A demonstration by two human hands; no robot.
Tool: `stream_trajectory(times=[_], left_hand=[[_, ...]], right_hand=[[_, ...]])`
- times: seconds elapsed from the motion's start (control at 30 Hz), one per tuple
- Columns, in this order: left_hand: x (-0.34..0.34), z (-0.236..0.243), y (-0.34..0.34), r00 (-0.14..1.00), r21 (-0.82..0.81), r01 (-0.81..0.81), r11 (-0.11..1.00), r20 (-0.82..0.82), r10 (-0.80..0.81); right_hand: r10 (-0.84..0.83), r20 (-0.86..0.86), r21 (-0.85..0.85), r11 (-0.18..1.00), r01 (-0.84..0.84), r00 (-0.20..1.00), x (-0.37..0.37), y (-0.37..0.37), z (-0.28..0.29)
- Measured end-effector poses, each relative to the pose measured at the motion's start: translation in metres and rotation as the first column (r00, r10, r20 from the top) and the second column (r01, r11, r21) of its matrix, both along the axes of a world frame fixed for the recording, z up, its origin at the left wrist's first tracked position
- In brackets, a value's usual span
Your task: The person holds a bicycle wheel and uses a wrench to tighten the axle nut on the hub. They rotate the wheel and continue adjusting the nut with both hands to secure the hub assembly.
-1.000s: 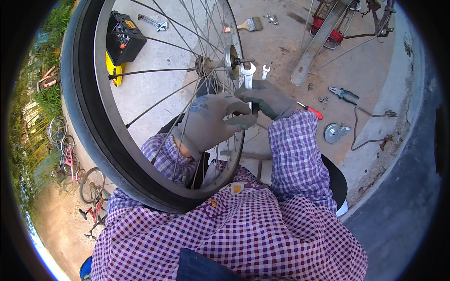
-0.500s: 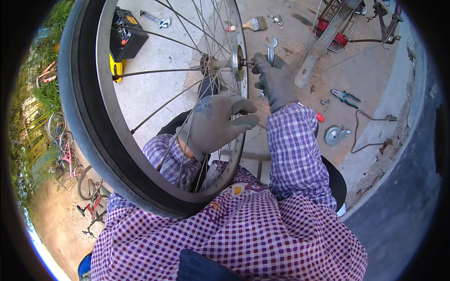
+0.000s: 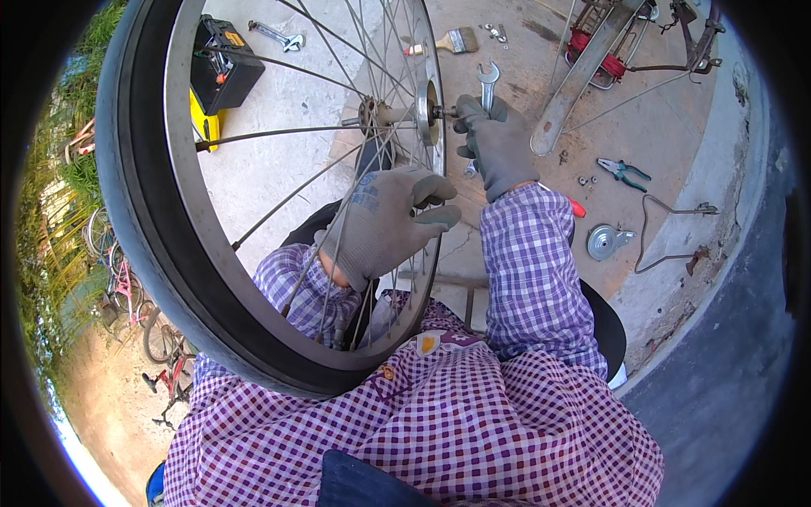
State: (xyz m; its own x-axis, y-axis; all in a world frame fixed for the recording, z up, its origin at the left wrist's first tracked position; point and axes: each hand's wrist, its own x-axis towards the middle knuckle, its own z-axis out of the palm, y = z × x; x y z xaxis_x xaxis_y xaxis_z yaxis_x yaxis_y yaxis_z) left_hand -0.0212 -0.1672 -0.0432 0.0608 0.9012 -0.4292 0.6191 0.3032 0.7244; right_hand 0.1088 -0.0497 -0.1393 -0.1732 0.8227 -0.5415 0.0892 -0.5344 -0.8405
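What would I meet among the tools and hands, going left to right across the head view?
Black toolbox, adjustable wrench, left gloved hand, right gloved hand holding an open-ended wrench, pliers, bent metal rod.

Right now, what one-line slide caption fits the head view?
Right gloved hand holds a wrench beside a bicycle wheel's axle end; left gloved hand stands open near the hub.
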Motion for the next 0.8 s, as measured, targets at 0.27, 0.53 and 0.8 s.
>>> stream_trajectory(times=[0.27, 0.53, 0.8], left_hand=[[0.000, 0.004, -0.002, 0.999, 0.032, 0.030, 0.999, -0.014, -0.030], [0.002, 0.006, 0.002, 1.000, 0.030, 0.013, 0.999, -0.014, -0.013], [-0.009, -0.004, 0.001, 1.000, 0.013, 0.001, 1.000, -0.006, -0.001]], right_hand=[[0.019, 0.027, 0.024, 1.000, -0.020, 0.999, -0.001, -0.003, 0.005], [-0.009, 0.014, -0.009, 1.000, 0.009, 1.000, 0.001, 0.000, 0.009], [-0.033, 0.105, -0.034, 0.999, 0.037, 0.994, -0.008, -0.012, -0.016]])
